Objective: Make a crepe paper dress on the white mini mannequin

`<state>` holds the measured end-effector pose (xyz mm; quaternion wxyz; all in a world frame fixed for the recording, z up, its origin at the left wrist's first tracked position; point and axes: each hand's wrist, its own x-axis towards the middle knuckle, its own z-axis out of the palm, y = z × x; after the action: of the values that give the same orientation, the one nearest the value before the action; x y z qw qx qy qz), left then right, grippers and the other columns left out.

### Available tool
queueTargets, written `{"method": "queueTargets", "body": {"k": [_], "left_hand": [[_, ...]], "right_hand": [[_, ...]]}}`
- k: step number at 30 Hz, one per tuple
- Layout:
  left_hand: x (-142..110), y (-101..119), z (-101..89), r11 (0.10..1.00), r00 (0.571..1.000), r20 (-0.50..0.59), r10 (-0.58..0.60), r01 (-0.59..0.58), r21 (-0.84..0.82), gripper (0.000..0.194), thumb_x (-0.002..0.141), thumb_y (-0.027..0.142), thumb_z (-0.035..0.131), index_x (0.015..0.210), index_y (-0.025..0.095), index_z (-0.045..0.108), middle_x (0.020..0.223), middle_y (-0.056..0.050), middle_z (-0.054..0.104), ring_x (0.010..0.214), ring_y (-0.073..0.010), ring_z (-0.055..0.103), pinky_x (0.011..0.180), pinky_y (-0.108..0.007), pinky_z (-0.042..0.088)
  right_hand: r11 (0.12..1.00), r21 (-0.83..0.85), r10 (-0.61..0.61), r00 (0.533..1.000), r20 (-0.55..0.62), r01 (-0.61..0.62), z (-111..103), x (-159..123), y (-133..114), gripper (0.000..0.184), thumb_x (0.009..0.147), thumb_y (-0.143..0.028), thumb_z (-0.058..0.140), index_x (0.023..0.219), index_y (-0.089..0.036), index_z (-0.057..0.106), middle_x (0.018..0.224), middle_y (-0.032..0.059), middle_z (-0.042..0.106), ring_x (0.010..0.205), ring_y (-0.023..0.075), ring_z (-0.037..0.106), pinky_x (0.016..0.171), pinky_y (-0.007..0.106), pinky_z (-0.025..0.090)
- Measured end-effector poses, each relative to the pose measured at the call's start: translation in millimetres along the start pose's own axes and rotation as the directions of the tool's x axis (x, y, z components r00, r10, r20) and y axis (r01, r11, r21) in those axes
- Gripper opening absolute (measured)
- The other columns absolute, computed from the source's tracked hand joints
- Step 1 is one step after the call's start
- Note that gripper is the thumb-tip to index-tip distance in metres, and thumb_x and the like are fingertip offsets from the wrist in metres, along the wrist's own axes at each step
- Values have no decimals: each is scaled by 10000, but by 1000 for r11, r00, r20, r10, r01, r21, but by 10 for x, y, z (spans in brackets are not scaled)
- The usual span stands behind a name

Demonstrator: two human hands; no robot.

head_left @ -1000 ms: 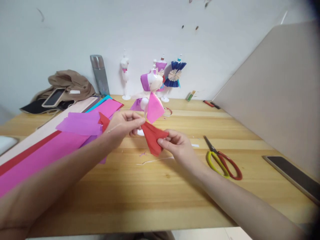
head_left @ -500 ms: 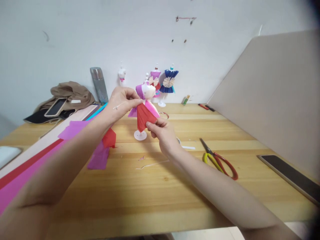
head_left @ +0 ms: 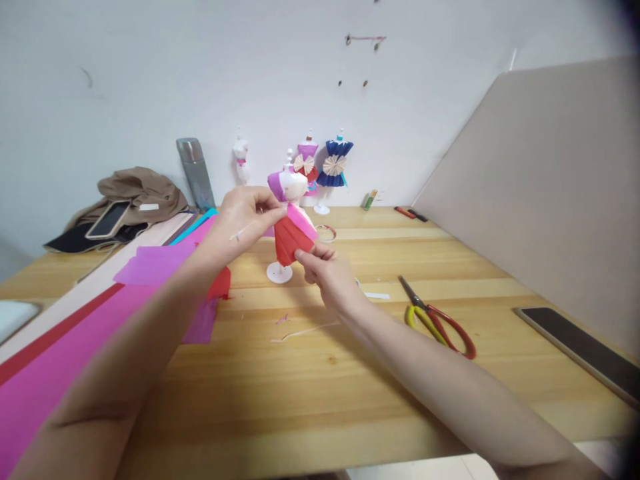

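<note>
Left hand (head_left: 247, 215) pinches the flared red paper piece (head_left: 291, 240) at its eleven o'clock, right hand (head_left: 333, 275) at four, seemingly to hold it spread before the white, round-based miniature mannequin (head_left: 294, 185)

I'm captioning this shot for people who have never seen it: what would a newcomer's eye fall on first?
Most likely the bright red paper near the middle, pinched by the left hand and right hand against a small mannequin. Next, perhaps, the dark blue dress behind it, near the wall. The scissors, with yellow and red handles, also stand out on the table at right.
</note>
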<state>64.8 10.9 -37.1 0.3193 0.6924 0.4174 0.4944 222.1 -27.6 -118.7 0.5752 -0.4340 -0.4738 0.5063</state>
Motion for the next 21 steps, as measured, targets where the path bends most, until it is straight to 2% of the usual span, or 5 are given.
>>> {"method": "queueTargets", "body": {"k": [5, 10, 13, 16, 21], "left_hand": [[-168, 104, -31, 997, 991, 108, -74, 73, 16, 186, 771, 237, 760, 631, 159, 666, 585, 0, 584, 618, -133, 567, 545, -218, 390], [-206, 6, -30, 972, 921, 336, -197, 229, -59, 599, 746, 731, 687, 746, 134, 730, 609, -80, 673, 524, -166, 624, 461, -238, 431], [-218, -99, 34, 911, 780, 506, -367, 410, 30, 828, 700, 913, 528, 733, 118, 754, 669, -160, 731, 553, -230, 686, 486, -288, 502], [-263, -197, 132, 861, 671, 583, -458, 499, 102, 853, 624, 936, 575, 766, 116, 763, 776, -188, 769, 573, -243, 711, 500, -295, 528], [-363, -331, 316, 872, 467, 817, -337, 481, 85, 802, 570, 870, 701, 832, 115, 774, 754, -172, 763, 591, -220, 702, 479, -253, 502]], "right_hand": [[997, -74, -5, 999, 46, 9, -227, -132, -135, 246, 648, -404, 743, 620, -196, 615, 492, -68, 418, 478, 71, 268, 512, 279, 173], [981, -177, 109, 981, 161, -80, -500, -245, -295, 229, 629, -375, 733, 594, -188, 606, 479, -66, 421, 460, 62, 258, 502, 269, 141], [956, -269, 185, 951, 246, -116, -632, -284, -366, 208, 620, -348, 709, 555, -185, 597, 465, -56, 430, 466, 69, 295, 499, 262, 167], [924, -360, 252, 916, 314, -130, -705, -304, -428, 179, 610, -307, 682, 528, -184, 580, 479, -50, 448, 483, 73, 324, 503, 253, 198], [891, -440, 313, 854, 416, -113, -756, -314, -480, 115, 606, -247, 622, 514, -190, 584, 478, -41, 473, 491, 84, 358, 495, 245, 231]]}}
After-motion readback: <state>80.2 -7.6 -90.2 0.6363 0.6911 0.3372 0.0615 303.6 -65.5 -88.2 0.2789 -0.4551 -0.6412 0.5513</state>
